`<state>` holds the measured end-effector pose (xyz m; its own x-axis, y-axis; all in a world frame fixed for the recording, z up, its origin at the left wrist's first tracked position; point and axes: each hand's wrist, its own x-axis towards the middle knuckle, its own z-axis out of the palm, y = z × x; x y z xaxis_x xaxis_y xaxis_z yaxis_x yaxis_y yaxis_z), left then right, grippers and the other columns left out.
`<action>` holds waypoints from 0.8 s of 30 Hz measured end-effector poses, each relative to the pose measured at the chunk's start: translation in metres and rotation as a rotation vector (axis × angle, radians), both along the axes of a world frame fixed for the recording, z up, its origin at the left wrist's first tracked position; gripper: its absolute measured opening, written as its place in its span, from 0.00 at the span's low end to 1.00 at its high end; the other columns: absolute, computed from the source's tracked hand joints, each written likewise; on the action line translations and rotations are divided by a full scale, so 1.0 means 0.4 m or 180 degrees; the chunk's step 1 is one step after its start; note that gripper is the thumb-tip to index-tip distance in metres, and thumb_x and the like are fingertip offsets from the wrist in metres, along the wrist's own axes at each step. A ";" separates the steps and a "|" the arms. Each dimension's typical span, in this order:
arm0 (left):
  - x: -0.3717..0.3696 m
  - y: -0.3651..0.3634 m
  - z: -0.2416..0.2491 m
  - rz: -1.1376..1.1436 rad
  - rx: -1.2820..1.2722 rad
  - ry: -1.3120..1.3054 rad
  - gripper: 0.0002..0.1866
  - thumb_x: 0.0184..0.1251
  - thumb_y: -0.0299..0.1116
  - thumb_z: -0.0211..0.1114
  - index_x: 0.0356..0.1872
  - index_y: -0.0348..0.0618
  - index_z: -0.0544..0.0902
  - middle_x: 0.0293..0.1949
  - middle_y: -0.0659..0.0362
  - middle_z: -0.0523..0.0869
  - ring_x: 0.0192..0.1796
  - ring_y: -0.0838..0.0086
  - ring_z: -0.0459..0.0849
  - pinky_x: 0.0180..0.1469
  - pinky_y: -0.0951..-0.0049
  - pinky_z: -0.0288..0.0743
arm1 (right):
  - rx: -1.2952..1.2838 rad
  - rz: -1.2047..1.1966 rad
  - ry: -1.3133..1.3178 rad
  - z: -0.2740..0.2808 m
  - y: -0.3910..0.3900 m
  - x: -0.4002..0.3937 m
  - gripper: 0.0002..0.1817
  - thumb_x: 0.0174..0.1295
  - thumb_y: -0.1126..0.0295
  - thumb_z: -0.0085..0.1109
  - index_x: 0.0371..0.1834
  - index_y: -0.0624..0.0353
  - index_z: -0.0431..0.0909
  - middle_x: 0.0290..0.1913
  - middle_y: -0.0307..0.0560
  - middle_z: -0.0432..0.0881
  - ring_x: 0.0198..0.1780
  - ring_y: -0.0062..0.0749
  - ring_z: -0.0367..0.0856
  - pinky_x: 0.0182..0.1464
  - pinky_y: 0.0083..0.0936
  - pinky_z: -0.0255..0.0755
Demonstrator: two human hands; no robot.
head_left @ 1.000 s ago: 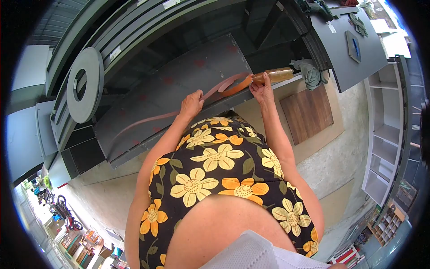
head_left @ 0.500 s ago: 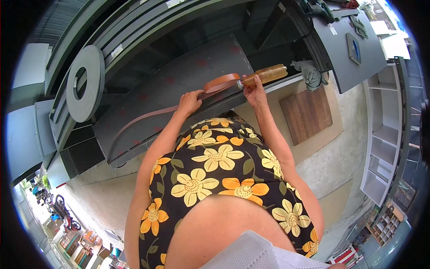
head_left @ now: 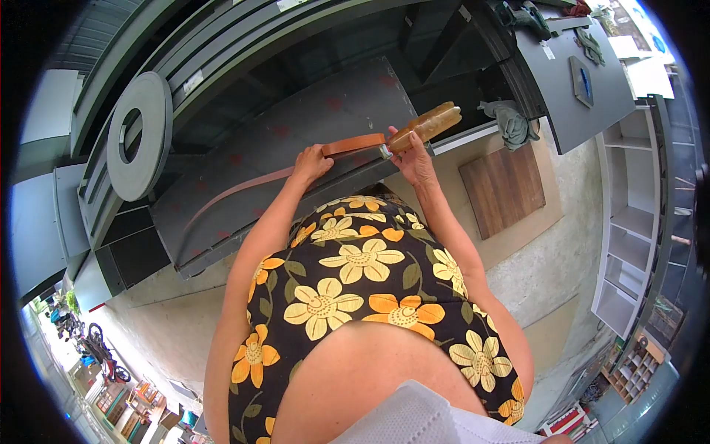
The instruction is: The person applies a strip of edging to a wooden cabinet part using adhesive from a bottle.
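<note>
My left hand (head_left: 312,164) is closed on a long reddish-brown edging strip (head_left: 355,143), fingers at the near end of its raised stretch. From there the strip's paler length trails left in a curve over a dark board (head_left: 296,118). My right hand (head_left: 414,161) grips a plastic bottle (head_left: 436,124) of amber-brown liquid, tilted with its base up to the right. The bottle's narrow end points down left, right at the strip's right end. Red marks dot the dark board beneath both hands.
A large grey roll of banding (head_left: 159,140) leans at the left. Beyond the right hand lie a grey cloth (head_left: 510,124) and a wood-grain panel (head_left: 504,189). A power drill (head_left: 526,21) rests on a dark panel (head_left: 614,111) at upper right. White shelving (head_left: 629,222) stands further right.
My right hand has moved left with the bottle, along the strip. The strip's looped part is now straighter and flatter between the hands; my left hand has shifted slightly.
</note>
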<state>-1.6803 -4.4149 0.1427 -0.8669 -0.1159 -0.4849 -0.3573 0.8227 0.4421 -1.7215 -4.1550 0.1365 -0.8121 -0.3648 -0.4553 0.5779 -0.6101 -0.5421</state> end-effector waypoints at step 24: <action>-0.039 -0.001 -0.004 -0.0015 -0.0312 -0.0444 0.27 0.58 0.62 0.54 0.38 0.50 0.84 0.37 0.56 0.85 0.46 0.59 0.82 0.48 0.55 0.71 | 0.0024 0.0498 0.0273 0.070 -0.033 0.023 0.32 0.55 0.51 0.62 0.59 0.54 0.62 0.60 0.46 0.70 0.57 0.29 0.69 0.57 0.30 0.67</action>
